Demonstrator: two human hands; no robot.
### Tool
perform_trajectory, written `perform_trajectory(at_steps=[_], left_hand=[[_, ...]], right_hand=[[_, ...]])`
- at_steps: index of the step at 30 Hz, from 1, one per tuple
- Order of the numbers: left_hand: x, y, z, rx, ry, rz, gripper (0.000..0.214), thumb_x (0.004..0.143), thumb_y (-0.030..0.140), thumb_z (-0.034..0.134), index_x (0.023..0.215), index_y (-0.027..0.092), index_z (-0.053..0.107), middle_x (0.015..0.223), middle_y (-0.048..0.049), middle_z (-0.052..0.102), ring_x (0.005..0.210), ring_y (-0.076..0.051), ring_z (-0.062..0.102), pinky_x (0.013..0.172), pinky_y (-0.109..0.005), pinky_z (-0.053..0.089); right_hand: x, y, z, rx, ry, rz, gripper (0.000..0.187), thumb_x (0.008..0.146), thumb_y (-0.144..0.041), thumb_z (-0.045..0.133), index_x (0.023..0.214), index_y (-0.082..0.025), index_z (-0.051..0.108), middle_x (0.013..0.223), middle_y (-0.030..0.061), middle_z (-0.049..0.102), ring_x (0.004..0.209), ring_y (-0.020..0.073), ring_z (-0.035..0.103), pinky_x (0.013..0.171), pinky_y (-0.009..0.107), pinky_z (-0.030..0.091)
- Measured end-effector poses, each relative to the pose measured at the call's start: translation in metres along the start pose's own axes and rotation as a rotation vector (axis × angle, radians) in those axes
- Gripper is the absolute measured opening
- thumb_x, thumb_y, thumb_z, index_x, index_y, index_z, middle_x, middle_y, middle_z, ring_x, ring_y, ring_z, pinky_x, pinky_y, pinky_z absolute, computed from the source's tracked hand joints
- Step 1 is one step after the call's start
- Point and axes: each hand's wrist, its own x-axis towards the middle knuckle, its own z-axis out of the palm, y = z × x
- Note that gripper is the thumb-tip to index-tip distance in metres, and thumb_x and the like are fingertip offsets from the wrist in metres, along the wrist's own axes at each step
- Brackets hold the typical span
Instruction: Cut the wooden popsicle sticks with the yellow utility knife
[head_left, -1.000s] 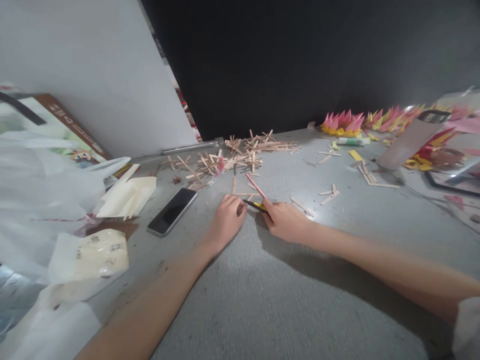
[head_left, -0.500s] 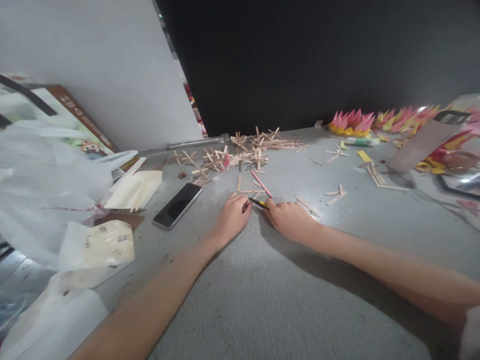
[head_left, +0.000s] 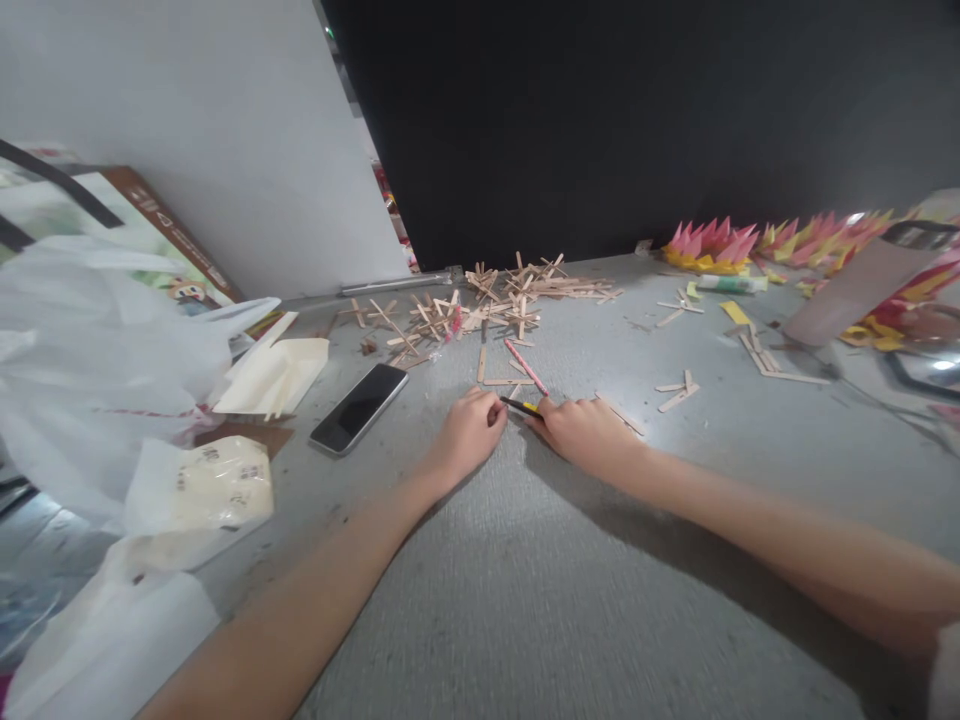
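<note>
My left hand (head_left: 471, 432) rests on the grey table with its fingers curled in; whatever they may hold is hidden. Opposite it, my right hand (head_left: 589, 436) is closed around a slim black-and-yellow tool (head_left: 520, 405), perhaps a craft knife. Its dark end points left, to the fingertips of my left hand. Just beyond my hands lie a pink patterned stick-like pen (head_left: 526, 367) and a few flat wooden craft sticks (head_left: 506, 381). Farther back is a heap of craft sticks (head_left: 525, 290), many of them crossed over one another.
Left of my hands lies a phone (head_left: 360, 408), beside a cream paper tray (head_left: 281, 372), a wrapped packet (head_left: 229, 482) and a white plastic bag (head_left: 97, 370). At right are a tumbler (head_left: 862, 285), pink-and-yellow paper flowers (head_left: 711, 245), a glue stick (head_left: 731, 284) and loose stick pieces (head_left: 679, 390).
The view has shifted slightly, so everything sits a little farther right. A bit more of the tool's yellow part shows at my right fingers; both hands otherwise stay about the same.
</note>
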Motion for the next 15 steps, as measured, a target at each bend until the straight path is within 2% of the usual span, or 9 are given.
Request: perform_trajectory(at_steps=[6, 15], left_hand=[[0.0008, -0.0029, 0.0028, 0.004, 0.011, 0.012, 0.028, 0.094, 0.011, 0.063, 0.070, 0.021, 0.052, 0.073, 0.0004, 0.056, 0.073, -0.016, 0.056, 0.072, -0.028, 0.042], [0.0001, -0.0044, 0.0047, 0.005, 0.019, 0.034, 0.027, 0.093, 0.009, 0.062, 0.070, 0.020, 0.053, 0.074, 0.0000, 0.058, 0.072, -0.016, 0.056, 0.072, -0.028, 0.042]], right_hand=[[0.0019, 0.0000, 0.0028, -0.035, 0.023, -0.031, 0.042, 0.115, -0.034, 0.033, 0.115, -0.009, 0.067, 0.091, 0.0194, 0.077, 0.085, 0.0297, 0.080, 0.068, 0.031, 0.052], [0.0014, -0.0059, 0.0042, -0.068, -0.003, -0.034, 0.039, 0.113, -0.027, 0.032, 0.117, -0.010, 0.067, 0.094, 0.0204, 0.078, 0.088, 0.0293, 0.080, 0.070, 0.031, 0.053]])
